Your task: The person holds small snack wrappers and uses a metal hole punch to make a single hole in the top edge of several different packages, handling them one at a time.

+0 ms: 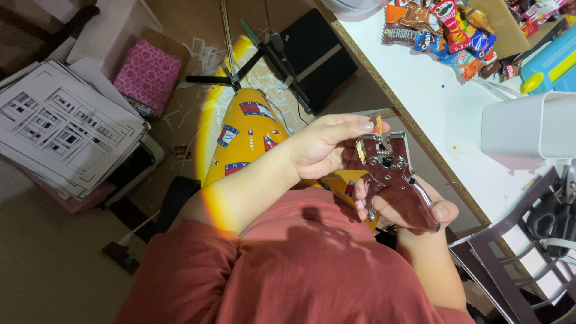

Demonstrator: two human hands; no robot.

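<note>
My right hand [414,207] is closed around the handles of a shiny metal plier-type punch [390,165], held over my lap. My left hand [324,144] reaches across from the left and pinches a small orange and yellow piece [375,125] between thumb and fingertip at the punch's upper jaw. A second bit of yellow [360,148] shows at the jaw's left edge, by my thumb. Below the hands are my red shirt and my yellow patterned trousers [249,129].
A white desk [432,102] runs along the right, holding a heap of snack packets [450,30], a white box [528,126] and a blue case [555,63]. Printed sheets [66,126], a pink box [147,75] and a tripod [240,72] lie on the floor. A dark rack [516,264] stands lower right.
</note>
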